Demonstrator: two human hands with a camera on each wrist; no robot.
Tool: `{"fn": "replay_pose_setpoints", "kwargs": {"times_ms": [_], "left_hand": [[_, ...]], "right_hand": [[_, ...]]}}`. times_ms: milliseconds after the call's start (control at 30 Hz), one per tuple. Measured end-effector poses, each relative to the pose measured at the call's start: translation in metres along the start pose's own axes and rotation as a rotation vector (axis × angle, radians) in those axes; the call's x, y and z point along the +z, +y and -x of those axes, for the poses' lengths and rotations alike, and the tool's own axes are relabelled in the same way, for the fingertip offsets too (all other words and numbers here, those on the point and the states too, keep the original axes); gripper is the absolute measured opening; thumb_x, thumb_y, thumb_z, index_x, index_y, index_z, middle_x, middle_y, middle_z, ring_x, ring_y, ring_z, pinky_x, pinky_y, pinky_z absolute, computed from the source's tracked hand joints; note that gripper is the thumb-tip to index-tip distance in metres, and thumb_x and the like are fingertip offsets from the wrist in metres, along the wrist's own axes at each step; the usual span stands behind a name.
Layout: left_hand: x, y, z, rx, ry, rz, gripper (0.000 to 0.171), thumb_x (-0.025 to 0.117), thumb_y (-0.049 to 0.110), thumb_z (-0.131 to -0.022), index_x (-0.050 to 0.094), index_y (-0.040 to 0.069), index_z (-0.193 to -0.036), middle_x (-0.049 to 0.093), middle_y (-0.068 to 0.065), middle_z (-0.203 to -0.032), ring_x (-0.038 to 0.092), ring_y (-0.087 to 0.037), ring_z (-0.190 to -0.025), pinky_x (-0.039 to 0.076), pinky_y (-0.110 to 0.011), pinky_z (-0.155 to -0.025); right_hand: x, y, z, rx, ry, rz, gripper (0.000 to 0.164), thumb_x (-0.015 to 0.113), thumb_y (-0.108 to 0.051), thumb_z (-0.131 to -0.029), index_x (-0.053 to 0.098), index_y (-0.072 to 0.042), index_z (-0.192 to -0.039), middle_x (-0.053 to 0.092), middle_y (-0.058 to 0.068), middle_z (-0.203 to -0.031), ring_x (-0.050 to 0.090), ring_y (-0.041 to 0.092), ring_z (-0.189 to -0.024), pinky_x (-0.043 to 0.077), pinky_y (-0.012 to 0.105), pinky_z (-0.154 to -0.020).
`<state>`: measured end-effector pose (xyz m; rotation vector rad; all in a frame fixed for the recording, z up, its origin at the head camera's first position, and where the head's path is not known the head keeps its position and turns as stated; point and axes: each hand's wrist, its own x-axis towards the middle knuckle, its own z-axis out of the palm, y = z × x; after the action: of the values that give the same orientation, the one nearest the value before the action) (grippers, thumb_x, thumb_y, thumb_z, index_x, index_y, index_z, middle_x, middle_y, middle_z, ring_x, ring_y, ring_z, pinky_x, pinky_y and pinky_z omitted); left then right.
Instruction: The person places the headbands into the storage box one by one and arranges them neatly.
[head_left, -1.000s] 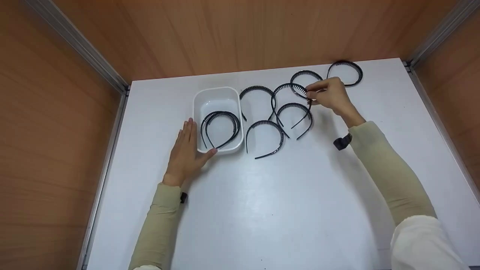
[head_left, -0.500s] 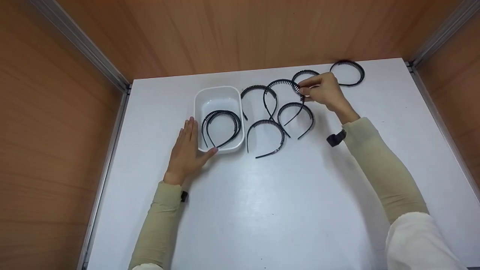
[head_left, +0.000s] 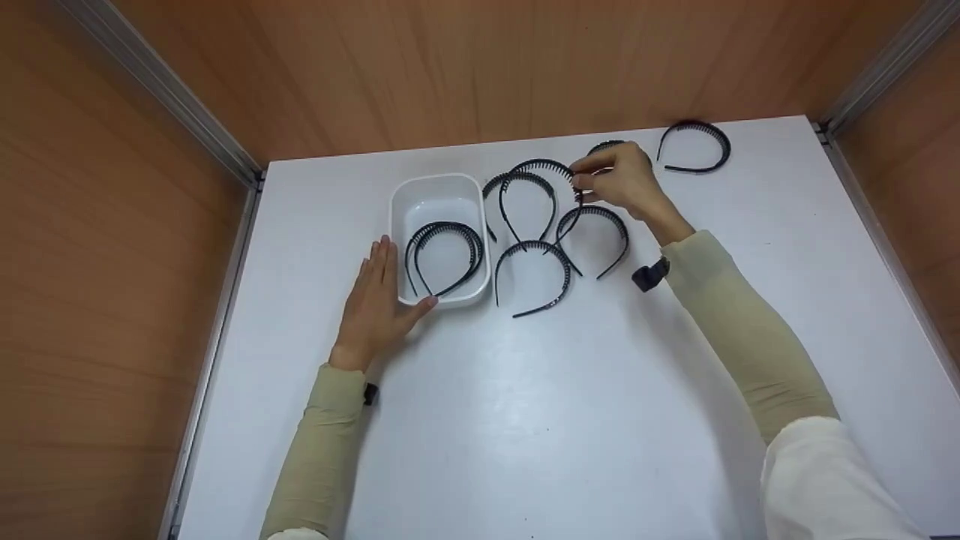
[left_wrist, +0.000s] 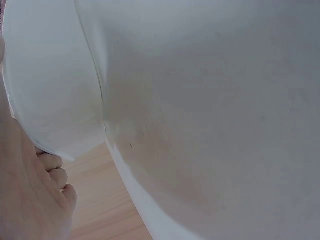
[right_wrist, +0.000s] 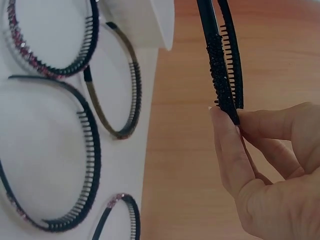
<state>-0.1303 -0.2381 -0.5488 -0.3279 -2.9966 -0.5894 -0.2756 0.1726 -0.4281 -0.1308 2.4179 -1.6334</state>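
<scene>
My right hand (head_left: 626,180) pinches a black toothed headband (head_left: 538,163) between fingertips and thumb, raised over the others. In the right wrist view, dark beads cover part of that headband (right_wrist: 218,75). My left hand (head_left: 367,307) lies along the left wall of a white plastic tub (head_left: 435,177), fingers straight and thumb at its front rim. The left wrist view shows the hand (left_wrist: 30,185) against the tub's outer wall (left_wrist: 55,75). Inside the tub rest black headbands (head_left: 477,251), overlapping at its near end.
Right of the tub lie more headbands: one in front (head_left: 566,274), one to its right (head_left: 624,225), and one under the held one. Another (head_left: 606,144) is partly hidden behind my right hand. A separate headband (head_left: 726,146) lies far right. Wooden panels (head_left: 480,75) surround the white table (head_left: 480,450).
My right hand has moved left with the pinched headband, toward the tub, and now overlaps the headband at the back. My left hand has stayed at the tub.
</scene>
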Motion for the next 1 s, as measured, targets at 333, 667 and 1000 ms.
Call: {"fn": "replay_pose_setpoints", "kwargs": {"times_ms": [333,667,1000], "left_hand": [[-0.003,0.000,-0.001,-0.016,-0.028,-0.015,0.119,0.052,0.081,-0.096,0.006,-0.001,-0.170,0.003,-0.016,-0.180,0.003,-0.031,-0.168,0.008,-0.045,-0.138],[-0.004,-0.001,-0.001,-0.016,-0.029,-0.014,0.119,0.054,0.079,-0.096,0.006,-0.001,-0.170,0.003,-0.017,-0.180,0.003,-0.032,-0.168,0.008,-0.046,-0.138],[-0.001,-0.002,-0.001,0.008,0.010,-0.003,0.120,0.057,0.078,-0.095,0.009,-0.003,-0.170,0.006,-0.018,-0.180,0.006,-0.032,-0.168,0.010,-0.046,-0.138]], "right_hand": [[0.028,-0.007,-0.007,-0.015,-0.030,-0.002,0.025,0.075,-0.004,-0.098,0.079,0.002,-0.122,0.072,0.011,-0.112,0.073,0.014,-0.090,0.067,0.026,-0.080],[0.060,-0.012,-0.014,-0.055,-0.060,-0.068,0.023,0.073,-0.001,-0.098,0.079,0.004,-0.120,0.072,0.014,-0.112,0.074,0.016,-0.092,0.067,0.031,-0.082],[0.089,-0.017,-0.017,-0.059,-0.064,-0.065,0.022,0.072,0.001,-0.097,0.080,0.002,-0.118,0.074,0.016,-0.111,0.073,0.016,-0.088,0.068,0.031,-0.079]]}}
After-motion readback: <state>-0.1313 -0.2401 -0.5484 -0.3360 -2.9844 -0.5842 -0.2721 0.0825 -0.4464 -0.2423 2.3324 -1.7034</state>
